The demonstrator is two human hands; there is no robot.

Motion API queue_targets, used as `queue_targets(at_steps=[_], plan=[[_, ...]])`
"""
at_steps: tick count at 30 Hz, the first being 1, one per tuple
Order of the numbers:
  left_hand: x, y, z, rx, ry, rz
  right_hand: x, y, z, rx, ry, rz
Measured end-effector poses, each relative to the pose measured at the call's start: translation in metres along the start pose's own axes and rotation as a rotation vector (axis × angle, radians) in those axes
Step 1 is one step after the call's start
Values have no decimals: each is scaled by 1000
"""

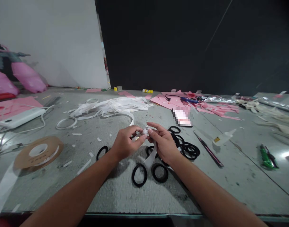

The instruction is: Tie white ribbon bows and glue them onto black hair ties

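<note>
Both hands meet over the middle of the table, working on a white ribbon [151,157] that is bunched between the fingertips, with one tail hanging below. My left hand [126,142] pinches the bunched part from the left. From the right, my right hand [164,143] grips the same bunch between thumb and fingers, its index finger stretched out. Black hair ties lie around the hands: one [139,175] and another [160,172] in front, one [102,153] left of my left wrist, and a cluster [190,150] beside my right hand. Fingers partly hide the bunch.
A cardboard ribbon spool [22,154] lies at left, near a white power strip [21,119]. Behind the hands is a heap of printed white ribbon [111,105]. Tweezers [209,149], a small bottle [224,137], a green cutter [268,157] and pink paper [169,100] are spread rightward.
</note>
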State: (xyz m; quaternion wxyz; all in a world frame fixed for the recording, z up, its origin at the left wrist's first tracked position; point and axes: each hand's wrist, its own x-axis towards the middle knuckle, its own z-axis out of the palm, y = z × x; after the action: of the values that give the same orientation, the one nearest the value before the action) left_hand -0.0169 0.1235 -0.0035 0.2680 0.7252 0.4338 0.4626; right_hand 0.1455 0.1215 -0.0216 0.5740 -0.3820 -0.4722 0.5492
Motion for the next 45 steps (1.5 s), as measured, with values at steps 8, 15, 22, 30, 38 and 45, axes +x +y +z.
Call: queue_targets(at_steps=[8, 15, 22, 30, 38, 45], plan=[[2, -7, 3, -28, 59, 23, -2, -5, 0, -287, -7, -159], [6, -2, -1, -30, 14, 50, -3, -5, 3, -334, 33, -223], [5, -5, 7, -737, -34, -411, -4, -3, 4, -287, 78, -210], [6, -13, 15, -790, 20, -328, -5, -6, 7, -154, 108, -76], [5, -8, 7, -465, -60, -191, -7, -11, 7, -218, 63, -31], [6, -8, 12, -754, 2, -329, -7, -10, 6, -194, 96, -74]])
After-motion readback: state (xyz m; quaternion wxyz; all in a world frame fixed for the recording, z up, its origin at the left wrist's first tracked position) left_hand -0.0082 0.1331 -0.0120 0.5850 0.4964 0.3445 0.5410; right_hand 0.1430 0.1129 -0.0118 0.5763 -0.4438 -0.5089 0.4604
